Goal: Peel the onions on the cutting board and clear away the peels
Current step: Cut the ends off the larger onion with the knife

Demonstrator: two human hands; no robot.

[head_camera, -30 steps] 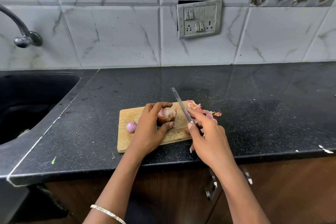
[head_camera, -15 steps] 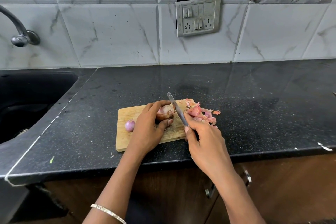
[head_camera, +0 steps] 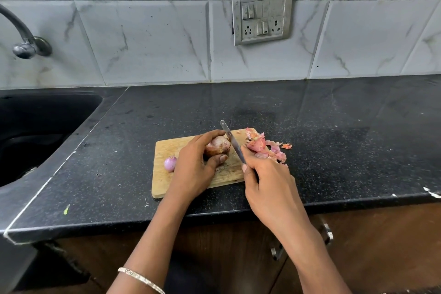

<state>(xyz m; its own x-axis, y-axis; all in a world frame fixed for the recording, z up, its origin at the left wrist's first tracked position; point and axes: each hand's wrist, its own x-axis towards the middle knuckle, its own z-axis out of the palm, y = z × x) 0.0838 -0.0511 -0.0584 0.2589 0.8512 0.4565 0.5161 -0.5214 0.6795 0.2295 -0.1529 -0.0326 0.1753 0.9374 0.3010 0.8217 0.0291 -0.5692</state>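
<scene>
A wooden cutting board [head_camera: 164, 150] lies on the black counter near its front edge. My left hand [head_camera: 193, 169] grips a brown-skinned onion [head_camera: 217, 145] on the board, fingers over its top and thumb under it. My right hand [head_camera: 267, 179] holds a knife [head_camera: 232, 141] whose blade rests against the onion's right end. A small peeled purple onion [head_camera: 170, 164] sits at the board's left side. A heap of pink onion peels [head_camera: 262, 148] lies at the board's right corner and spills onto the counter.
The black counter [head_camera: 334, 131] stretches to the right and behind the board. A dark sink [head_camera: 35, 131] with a tap [head_camera: 23, 38] is at the left. A switch and socket plate [head_camera: 262, 18] hangs on the tiled wall. Cabinet handles [head_camera: 327, 234] sit below the counter edge.
The knife blade has moved left from beside the peels to the onion's right end. My left hand has kept its hold on the onion.
</scene>
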